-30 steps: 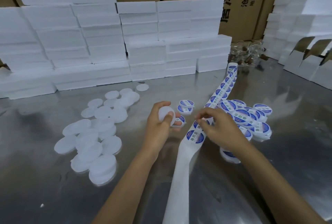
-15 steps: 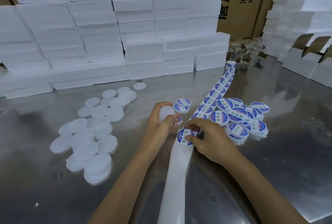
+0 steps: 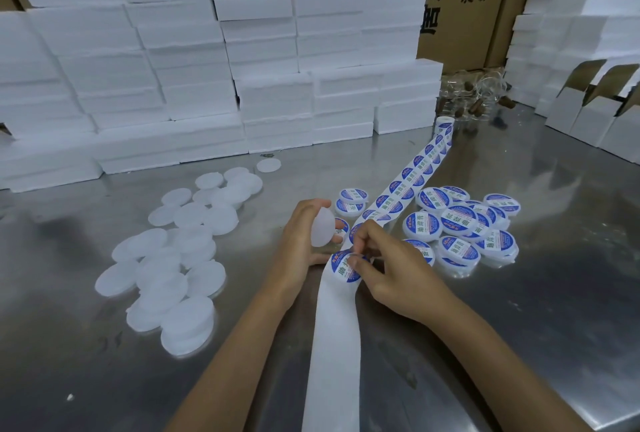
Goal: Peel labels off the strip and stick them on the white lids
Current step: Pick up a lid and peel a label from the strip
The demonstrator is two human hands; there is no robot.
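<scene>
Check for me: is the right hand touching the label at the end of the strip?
Touching. The head view shows the right hand pinching the edge of the round blue label, fingertips overlapping its right side with no gap.

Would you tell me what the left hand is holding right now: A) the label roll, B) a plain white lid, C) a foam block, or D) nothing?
B: the left hand grips a plain white lid, unlabelled, while the right hand pinches a label on the strip.

left hand (image 3: 301,244) holds blank lid (image 3: 320,229); right hand (image 3: 391,269) pinches label (image 3: 343,269) on strip (image 3: 332,345), steel table (image 3: 519,310).
</scene>
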